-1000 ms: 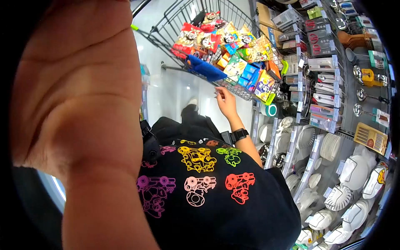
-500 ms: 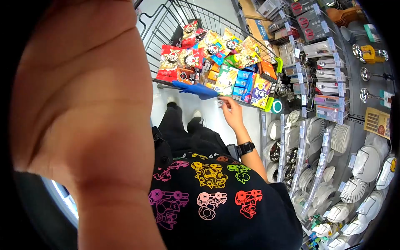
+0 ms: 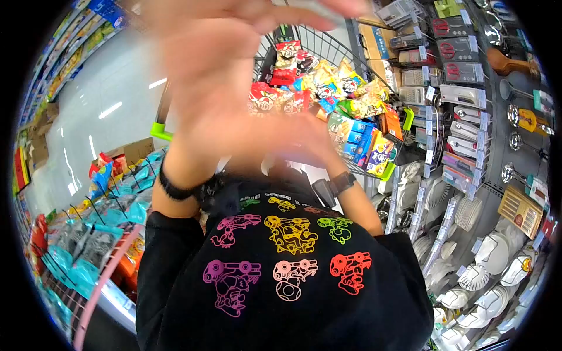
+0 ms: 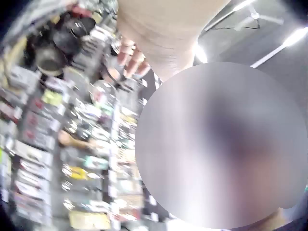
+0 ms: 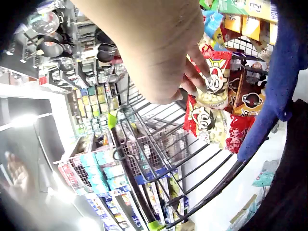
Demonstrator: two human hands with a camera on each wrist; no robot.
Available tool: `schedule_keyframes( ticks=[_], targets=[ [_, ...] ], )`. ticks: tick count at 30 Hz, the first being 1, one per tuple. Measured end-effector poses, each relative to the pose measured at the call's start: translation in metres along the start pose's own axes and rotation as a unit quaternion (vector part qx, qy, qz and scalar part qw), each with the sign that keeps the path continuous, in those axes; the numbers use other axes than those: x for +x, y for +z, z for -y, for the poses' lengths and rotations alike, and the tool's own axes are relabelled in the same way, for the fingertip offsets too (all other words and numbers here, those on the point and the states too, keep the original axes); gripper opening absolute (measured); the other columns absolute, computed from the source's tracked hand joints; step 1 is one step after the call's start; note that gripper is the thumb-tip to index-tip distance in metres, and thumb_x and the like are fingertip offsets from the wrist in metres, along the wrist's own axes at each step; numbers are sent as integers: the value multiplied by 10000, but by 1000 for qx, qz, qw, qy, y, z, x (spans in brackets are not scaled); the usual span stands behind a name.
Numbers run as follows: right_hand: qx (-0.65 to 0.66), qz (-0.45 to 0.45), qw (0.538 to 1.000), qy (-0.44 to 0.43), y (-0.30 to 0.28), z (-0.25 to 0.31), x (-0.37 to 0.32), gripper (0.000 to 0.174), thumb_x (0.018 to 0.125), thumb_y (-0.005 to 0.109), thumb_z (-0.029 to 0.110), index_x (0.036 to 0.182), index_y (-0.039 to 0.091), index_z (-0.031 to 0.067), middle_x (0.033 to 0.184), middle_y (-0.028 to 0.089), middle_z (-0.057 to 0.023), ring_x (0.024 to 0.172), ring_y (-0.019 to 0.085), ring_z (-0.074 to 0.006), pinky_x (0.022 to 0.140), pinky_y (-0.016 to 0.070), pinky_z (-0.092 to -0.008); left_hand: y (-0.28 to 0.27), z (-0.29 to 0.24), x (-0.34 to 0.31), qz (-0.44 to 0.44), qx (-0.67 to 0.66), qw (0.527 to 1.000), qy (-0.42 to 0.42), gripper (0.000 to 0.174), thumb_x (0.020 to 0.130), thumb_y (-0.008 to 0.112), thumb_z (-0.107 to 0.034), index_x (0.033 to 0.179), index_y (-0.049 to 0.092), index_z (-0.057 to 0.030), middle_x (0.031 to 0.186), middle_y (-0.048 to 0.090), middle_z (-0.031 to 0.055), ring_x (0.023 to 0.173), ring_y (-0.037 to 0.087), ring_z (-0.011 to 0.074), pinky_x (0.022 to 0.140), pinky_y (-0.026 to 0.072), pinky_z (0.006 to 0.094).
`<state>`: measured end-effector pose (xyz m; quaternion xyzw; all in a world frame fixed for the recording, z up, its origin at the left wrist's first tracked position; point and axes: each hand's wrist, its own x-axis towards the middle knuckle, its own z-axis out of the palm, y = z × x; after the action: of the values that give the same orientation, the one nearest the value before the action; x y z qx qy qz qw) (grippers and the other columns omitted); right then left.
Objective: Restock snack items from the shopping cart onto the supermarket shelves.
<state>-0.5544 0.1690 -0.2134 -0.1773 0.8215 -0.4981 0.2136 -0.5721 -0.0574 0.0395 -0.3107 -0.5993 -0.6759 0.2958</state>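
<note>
While the left hand (image 3: 211, 88) hovers open and empty, the right hand (image 5: 159, 53) hangs loosely open, empty, by cartoon-faced snack bags (image 5: 208, 122) in the cart (image 5: 130, 168). Their lettering is too blurred to read.

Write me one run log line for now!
left hand: open, raised | right hand: open, near snack bags | cart: snack bags, boxes

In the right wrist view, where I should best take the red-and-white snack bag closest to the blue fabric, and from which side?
I would come from above and pinch the snack bag by its red end, beside the blue fabric. The cart is open on top, and that end lies uncovered.
</note>
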Motion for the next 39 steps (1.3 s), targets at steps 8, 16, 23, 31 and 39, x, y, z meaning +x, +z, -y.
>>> schedule_keyframes(
  ticks=[8,16,23,31,39],
  targets=[
    [39,51,972,228,76,-71,54,313,816,590,167,1073,531,-1,844,612,-70,700,603,-142,634,498,-267,-36,136,-198,288,413,594,-628,696,818,572,-363,1301,297,56,1215,404,339,946,587,402,790,495,408],
    [60,26,950,305,105,-68,65,321,779,637,229,984,519,11,808,605,-80,671,596,-153,582,481,-288,-43,149,-218,237,350,645,-636,910,722,643,-336,1371,130,43,1293,324,351,994,555,432,827,474,446],
    [159,42,923,347,102,-61,69,362,832,613,243,1095,452,55,761,580,-58,549,549,-122,464,454,-261,-35,197,-288,-7,191,757,-625,666,645,682,-182,1196,358,6,1056,572,237,1000,564,381,857,459,422],
    [97,57,941,320,81,-38,69,360,817,654,324,929,496,20,620,563,-57,472,537,-123,409,433,-261,-30,182,-251,-122,152,655,-730,658,664,682,-226,1191,395,44,1055,577,234,981,590,327,835,468,372],
    [290,9,924,250,30,-12,27,309,870,581,141,1138,492,16,823,619,-79,640,617,-154,559,532,-271,20,117,-209,-310,-42,656,-686,535,871,494,-378,1288,323,-89,1180,478,127,906,604,258,764,472,341]
  ],
)
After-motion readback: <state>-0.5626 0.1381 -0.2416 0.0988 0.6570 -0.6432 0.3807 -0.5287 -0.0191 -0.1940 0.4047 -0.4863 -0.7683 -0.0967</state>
